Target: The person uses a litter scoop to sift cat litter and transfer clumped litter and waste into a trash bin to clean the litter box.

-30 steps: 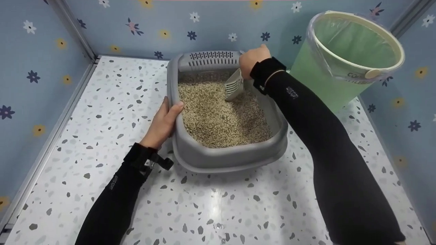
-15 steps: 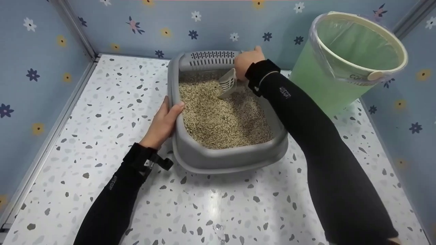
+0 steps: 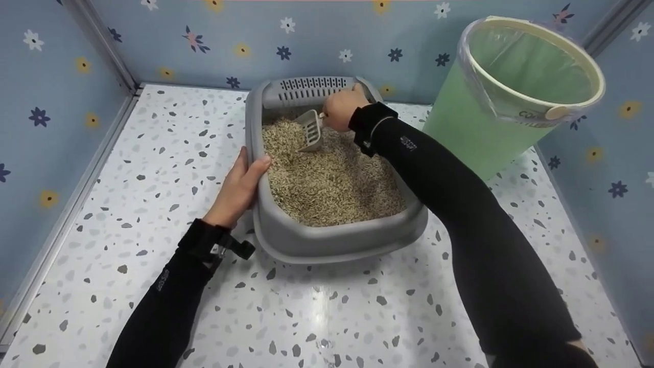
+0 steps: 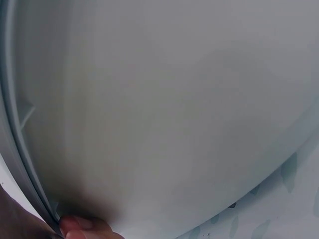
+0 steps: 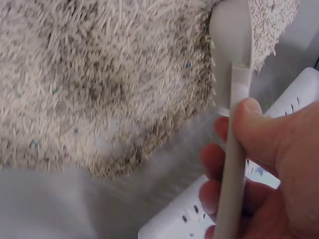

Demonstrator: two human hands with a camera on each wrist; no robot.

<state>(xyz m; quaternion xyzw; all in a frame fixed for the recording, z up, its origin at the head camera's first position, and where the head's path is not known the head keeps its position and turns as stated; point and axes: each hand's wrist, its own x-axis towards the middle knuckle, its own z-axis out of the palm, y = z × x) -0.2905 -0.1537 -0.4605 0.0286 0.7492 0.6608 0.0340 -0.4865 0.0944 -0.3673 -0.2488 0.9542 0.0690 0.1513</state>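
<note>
A grey litter box (image 3: 337,245) stands on the floor, filled with pale pellet litter (image 3: 332,189). My left hand (image 3: 237,186) grips its left side, thumb over the rim and fingers on the outer wall; in the left wrist view fingertips (image 4: 84,229) show beneath the rim. Near the back of the box, my right hand (image 3: 345,109) holds a beige slotted litter scoop (image 3: 310,132), its blade tilted in the litter. The right wrist view shows thumb and fingers wrapped round the scoop's handle (image 5: 234,164), with the blade's edge against the pellets.
A green trash bin (image 3: 475,122) with a clear liner stands to the right of the box. Flower-patterned wall panels (image 3: 327,30) close off the back and both sides. The speckled white floor (image 3: 168,153) surrounds the box.
My right hand has moved left with the scoop, across the back of the box, and the litter is heaped up at the back left. My left hand stays on the rim.
</note>
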